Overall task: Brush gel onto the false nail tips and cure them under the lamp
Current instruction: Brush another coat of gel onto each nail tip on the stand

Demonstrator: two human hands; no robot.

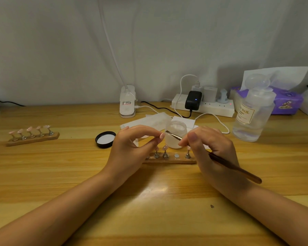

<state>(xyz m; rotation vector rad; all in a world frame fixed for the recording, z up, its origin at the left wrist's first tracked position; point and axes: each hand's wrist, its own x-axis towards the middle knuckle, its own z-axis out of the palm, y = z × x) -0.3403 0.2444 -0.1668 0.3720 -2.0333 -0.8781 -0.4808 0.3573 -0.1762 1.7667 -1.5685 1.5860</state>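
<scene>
Bare table [149, 201] lies between you and the near wooden stand [169, 159]. Directly behind the stand sit the open gel jar [176, 134] and its black lid [105, 139]. Your left hand [132, 148] pinches a nail tip [162, 135]. Your right hand [213, 148] grips the brush [235, 167]; its long axis points up-left, bristles at the tip.

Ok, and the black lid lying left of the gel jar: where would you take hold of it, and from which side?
Probably from above, pinching across its rim. The black lid lies flat on the table with its white liner facing up, so only the low side wall offers a grip. Its left side looks freest; the left hand hovers at its right.
</scene>
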